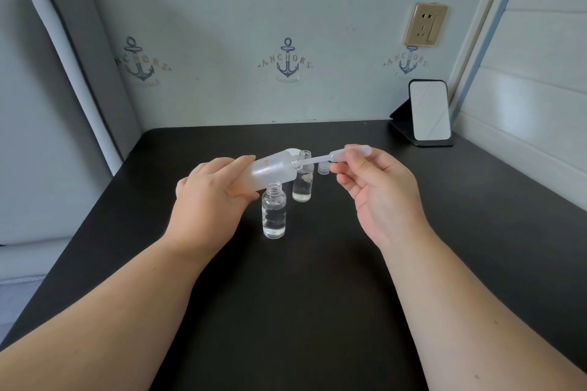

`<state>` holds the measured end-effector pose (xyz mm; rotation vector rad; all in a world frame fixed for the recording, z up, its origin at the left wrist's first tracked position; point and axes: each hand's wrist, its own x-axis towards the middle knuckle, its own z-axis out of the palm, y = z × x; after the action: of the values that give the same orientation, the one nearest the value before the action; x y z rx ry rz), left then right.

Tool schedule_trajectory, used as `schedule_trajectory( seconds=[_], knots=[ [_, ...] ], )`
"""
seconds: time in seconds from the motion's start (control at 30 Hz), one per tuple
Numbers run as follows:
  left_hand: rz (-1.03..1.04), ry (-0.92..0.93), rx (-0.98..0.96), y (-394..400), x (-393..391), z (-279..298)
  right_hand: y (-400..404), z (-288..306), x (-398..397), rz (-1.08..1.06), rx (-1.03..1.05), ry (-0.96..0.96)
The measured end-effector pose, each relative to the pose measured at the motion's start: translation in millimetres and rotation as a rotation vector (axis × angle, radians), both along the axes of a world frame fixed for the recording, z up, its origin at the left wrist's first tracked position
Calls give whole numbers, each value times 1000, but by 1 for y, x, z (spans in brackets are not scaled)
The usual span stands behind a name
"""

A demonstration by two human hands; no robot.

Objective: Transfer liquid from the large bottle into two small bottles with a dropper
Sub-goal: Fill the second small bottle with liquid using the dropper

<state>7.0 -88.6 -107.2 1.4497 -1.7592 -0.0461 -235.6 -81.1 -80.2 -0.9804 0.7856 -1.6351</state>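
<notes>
The left hand (209,197) is wrapped around the large bottle (273,173), a frosted plastic one, holding it tipped almost flat at the centre of the frame with its open neck pointing right. The right hand (378,187) pinches the bulb of the dropper (336,156) between thumb and fingertips; the dropper's thin stem runs left into the bottle's neck.

Largest first: a black table (317,311) fills the lower half of the frame. A pale wall printed with anchors fills the top. A small standing mirror (428,111) sits on the table at the upper right, well apart from the hands.

Two small clear bottles stand upright and uncapped below the large one. The near bottle (274,211) is just under the left hand's fingers; the far bottle (303,181) stands just behind and to its right. Both appear to hold clear liquid. A small cap (323,167) lies beside the far bottle, and a white cap (293,152) shows behind the large bottle's neck.

The large bottle looks light and slightly squeezable, so a grip around its middle seems safest; squeezing hard could push liquid out while it is tilted. The dropper looks soft and very light, best held at the bulb. The small bottles look light and easy to knock over.
</notes>
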Motion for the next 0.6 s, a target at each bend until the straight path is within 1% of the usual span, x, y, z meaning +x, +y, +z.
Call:
schedule_trajectory(
  seconds=[0.27, 0.47, 0.6],
  knots=[
    [12, 26, 39, -1, 2, 2, 0, 7, -18, -51, -12, -99],
    [20, 96, 43, 0, 6, 4, -1, 12, -35, -141, 12, -290],
    [39, 150, 58, -1, 8, 4, -2, 12, -42, -150, 8, -350]
  ],
)
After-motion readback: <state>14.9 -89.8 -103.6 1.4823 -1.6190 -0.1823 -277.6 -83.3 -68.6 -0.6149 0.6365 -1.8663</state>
